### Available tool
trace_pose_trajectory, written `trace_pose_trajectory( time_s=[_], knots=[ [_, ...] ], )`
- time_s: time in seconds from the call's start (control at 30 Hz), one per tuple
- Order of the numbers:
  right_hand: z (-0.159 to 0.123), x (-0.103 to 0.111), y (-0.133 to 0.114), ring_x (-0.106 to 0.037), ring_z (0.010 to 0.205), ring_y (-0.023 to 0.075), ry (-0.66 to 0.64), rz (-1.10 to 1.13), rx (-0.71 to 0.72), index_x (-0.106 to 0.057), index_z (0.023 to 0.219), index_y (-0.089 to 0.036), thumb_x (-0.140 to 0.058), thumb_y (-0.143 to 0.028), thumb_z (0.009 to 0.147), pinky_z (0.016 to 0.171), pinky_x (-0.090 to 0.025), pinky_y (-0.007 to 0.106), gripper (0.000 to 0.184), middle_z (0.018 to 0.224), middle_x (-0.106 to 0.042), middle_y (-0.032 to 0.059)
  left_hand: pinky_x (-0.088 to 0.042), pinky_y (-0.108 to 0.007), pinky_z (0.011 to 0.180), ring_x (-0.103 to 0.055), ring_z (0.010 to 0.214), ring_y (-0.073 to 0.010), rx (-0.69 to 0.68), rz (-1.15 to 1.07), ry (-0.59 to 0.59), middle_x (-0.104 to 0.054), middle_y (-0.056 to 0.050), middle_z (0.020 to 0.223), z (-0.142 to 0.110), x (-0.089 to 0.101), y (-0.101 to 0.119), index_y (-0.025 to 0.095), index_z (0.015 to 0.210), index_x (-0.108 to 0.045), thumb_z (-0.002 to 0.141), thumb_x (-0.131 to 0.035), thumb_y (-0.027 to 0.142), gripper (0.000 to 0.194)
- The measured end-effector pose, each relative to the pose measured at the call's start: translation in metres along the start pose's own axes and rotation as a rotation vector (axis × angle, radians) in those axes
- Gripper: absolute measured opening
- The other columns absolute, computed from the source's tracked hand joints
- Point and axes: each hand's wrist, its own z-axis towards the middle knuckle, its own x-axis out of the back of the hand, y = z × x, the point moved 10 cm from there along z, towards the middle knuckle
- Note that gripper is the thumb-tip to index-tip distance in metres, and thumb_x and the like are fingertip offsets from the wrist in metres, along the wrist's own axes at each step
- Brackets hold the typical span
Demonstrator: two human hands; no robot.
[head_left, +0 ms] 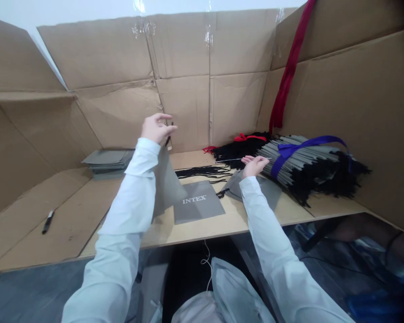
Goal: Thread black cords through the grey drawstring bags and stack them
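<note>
A: What's in the left hand point(156, 128)?

B: Up near the middle of the frame, its fingers point(163, 119) curl close together. A thin dark piece point(169, 141) stands almost upright just below the fingertips, but I can't tell whether they're clamped on it.

A: And that gray sheet point(166, 181)?

B: It's smooth, thin and matte, tilted up on edge, with its point rising toward the left cuff. The sleeve hides the top, so I can't tell if they touch.

A: The right hand point(254, 166)?

B: It's low over the bench point(235, 220), right of center. A thin rod point(230, 160) runs nearly level to the left from the fingers point(246, 159), which sit slightly apart at its right end. Whether they grip it, I can't tell.

A: What's around them?

B: Under that hand lies a second gray sheet point(261, 190), and a printed sheet point(198, 202) marked INTEX lies flat at center. Loose black cords point(202, 172) stretch across the bench behind it. To the right, a bundle of gray strips point(298, 161) with shaggy black cord ends is tied with a purple ribbon point(306, 146). At left are a stack of gray sheets point(107, 163) and a pen point(47, 222), in front of corrugated cardboard walls point(185, 54).
</note>
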Motion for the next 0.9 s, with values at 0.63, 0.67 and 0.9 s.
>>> trace_pose_trajectory(
  time_s=[0.63, 0.67, 0.9],
  knots=[
    [-0.01, -0.01, 0.004, -0.053, 0.043, 0.006, -0.076, -0.031, -0.035, -0.023, 0.076, -0.023, -0.023, -0.033, 0.081, 0.045, -0.047, 0.02, 0.011, 0.054, -0.047, -0.0089, -0.038, -0.02, 0.049, -0.051, 0.052, -0.0112, 0.333, 0.582, -0.829, -0.059, -0.003, 0.057, -0.087, -0.113, -0.149, 0.015, 0.07, -0.062, 0.048, -0.065, 0.042, 0.035],
    [-0.01, -0.01, 0.005, -0.052, 0.043, 0.0058, -0.079, -0.033, -0.039, -0.023, 0.076, -0.023, -0.023, -0.033, 0.081, 0.045, -0.047, 0.019, 0.011, 0.054, -0.047, -0.0091, -0.038, -0.022, 0.047, -0.05, 0.048, -0.0122, 0.413, 0.648, -0.888, -0.057, -0.003, 0.053, -0.094, -0.103, -0.156, 0.014, 0.063, -0.062, 0.042, -0.068, 0.039, 0.034],
    [-0.007, -0.01, 0.01, -0.052, 0.041, 0.0068, -0.084, -0.016, -0.026, -0.023, 0.075, -0.023, -0.026, -0.034, 0.08, 0.043, -0.046, 0.021, 0.012, 0.052, -0.046, -0.0091, -0.036, -0.026, 0.042, -0.044, 0.038, -0.013, 0.708, 0.629, -1.186, -0.048, -0.001, 0.035, -0.164, -0.091, -0.206, 0.015, 0.042, -0.054, 0.024, -0.074, 0.029, 0.03]
  ],
)
